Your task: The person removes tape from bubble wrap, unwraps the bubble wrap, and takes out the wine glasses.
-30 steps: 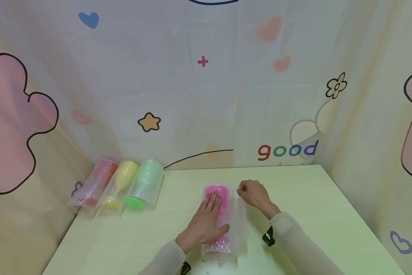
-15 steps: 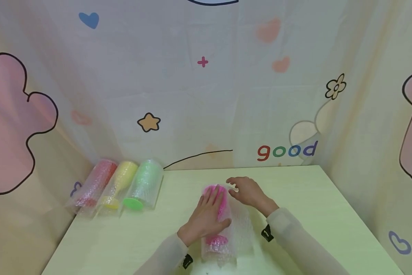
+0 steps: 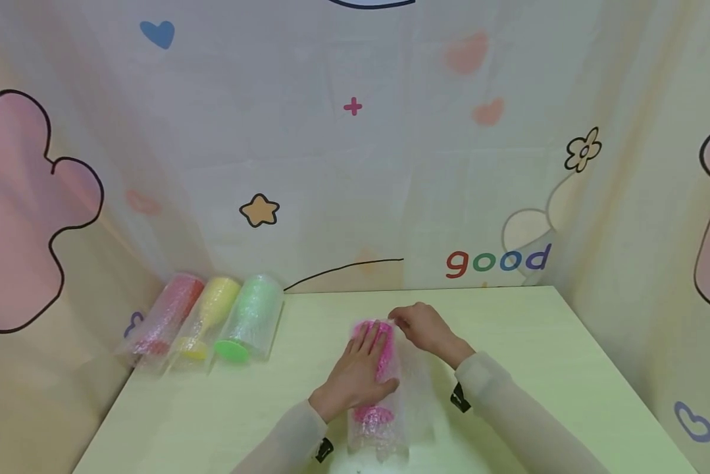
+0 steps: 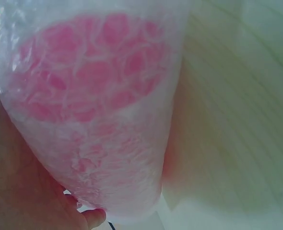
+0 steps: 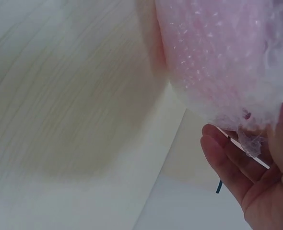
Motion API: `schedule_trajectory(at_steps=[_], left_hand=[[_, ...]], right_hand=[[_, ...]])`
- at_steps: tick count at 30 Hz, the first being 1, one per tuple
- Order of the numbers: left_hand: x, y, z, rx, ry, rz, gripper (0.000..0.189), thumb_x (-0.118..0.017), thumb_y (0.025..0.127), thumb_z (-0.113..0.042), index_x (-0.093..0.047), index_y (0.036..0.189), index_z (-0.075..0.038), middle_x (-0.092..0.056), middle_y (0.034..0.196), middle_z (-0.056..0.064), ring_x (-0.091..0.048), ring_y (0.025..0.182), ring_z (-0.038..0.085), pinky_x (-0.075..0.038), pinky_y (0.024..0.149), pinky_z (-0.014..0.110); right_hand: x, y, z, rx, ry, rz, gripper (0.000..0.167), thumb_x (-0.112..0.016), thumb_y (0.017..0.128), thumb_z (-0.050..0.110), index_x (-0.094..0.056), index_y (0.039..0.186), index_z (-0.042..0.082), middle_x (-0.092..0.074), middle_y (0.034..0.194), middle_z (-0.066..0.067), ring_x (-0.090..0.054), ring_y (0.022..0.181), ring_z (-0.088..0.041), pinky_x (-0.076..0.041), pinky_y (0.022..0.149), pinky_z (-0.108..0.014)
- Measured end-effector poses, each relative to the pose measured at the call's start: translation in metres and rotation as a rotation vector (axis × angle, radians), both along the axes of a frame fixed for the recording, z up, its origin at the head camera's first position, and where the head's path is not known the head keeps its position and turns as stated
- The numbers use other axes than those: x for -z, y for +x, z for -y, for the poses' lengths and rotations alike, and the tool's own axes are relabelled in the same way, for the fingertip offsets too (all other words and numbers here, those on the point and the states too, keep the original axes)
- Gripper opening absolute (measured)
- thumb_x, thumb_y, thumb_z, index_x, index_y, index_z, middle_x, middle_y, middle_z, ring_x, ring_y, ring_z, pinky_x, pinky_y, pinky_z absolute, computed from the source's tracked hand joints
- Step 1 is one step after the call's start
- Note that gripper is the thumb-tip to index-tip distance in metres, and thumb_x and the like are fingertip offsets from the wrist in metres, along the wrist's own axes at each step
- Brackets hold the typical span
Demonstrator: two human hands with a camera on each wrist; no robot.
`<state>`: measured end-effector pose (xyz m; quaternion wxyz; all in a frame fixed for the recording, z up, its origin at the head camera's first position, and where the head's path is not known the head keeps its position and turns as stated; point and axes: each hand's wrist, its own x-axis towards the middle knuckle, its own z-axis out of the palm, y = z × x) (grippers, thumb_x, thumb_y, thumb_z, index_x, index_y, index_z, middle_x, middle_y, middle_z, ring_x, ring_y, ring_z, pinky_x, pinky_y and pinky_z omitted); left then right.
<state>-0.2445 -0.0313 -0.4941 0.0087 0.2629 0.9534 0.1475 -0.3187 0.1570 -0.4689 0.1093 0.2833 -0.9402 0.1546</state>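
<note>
A pink cup with a round foot (image 3: 374, 415) lies in bubble wrap (image 3: 415, 395) on the table, its foot toward me. My left hand (image 3: 355, 378) rests on top of it with fingers spread and straight. Up close in the left wrist view, the pink foot (image 4: 91, 69) shows through the bubbles. At the far right corner of the wrap, my right hand (image 3: 428, 329) pinches the film. The right wrist view has that hand (image 5: 256, 177) with a crumpled bit of wrap between thumb and fingers. The cup's middle is hidden under my left hand.
At the back left lie three wrapped items side by side: a red one (image 3: 170, 316), a yellow goblet (image 3: 218, 303) and a green one (image 3: 254, 306). The pale table (image 3: 508, 329) ends at a printed curtain (image 3: 343, 171) behind and at both sides.
My right hand let go of the wrap's edge, shifted left with fingers apart, and now pinches it nearer the cup. The left hand stays pressed on the cup.
</note>
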Motion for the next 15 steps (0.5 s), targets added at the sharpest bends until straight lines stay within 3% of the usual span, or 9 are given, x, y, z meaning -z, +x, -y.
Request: schedule_trajectory(at_steps=[6, 12, 15], left_hand=[[0.000, 0.000, 0.001, 0.007, -0.006, 0.001, 0.091, -0.053, 0.091, -0.056, -0.014, 0.158, -0.008, -0.004, 0.167, 0.010, -0.004, 0.155, 0.027, -0.019, 0.124, 0.046], [0.001, 0.000, 0.003, 0.014, -0.005, -0.003, 0.091, -0.054, 0.091, -0.056, -0.015, 0.158, -0.008, -0.005, 0.167, 0.009, -0.003, 0.155, 0.026, -0.018, 0.125, 0.043], [0.001, -0.001, 0.005, 0.024, -0.014, -0.002, 0.091, -0.054, 0.092, -0.056, -0.015, 0.158, -0.008, -0.005, 0.167, 0.009, -0.003, 0.155, 0.026, -0.018, 0.125, 0.042]], right_hand=[[0.004, -0.005, -0.006, 0.030, -0.082, 0.068, 0.015, -0.064, 0.092, 0.007, -0.075, 0.102, 0.007, -0.077, 0.099, -0.008, -0.071, 0.087, -0.024, -0.058, 0.083, -0.042], [0.004, -0.008, -0.015, 0.062, -0.185, 0.224, 0.016, -0.063, 0.094, 0.007, -0.074, 0.104, 0.005, -0.076, 0.094, -0.010, -0.064, 0.061, -0.009, -0.054, 0.062, -0.029], [0.006, -0.009, -0.020, 0.076, -0.250, 0.305, 0.017, -0.061, 0.095, 0.007, -0.073, 0.107, 0.003, -0.074, 0.096, -0.012, -0.066, 0.064, -0.011, -0.055, 0.061, -0.027]])
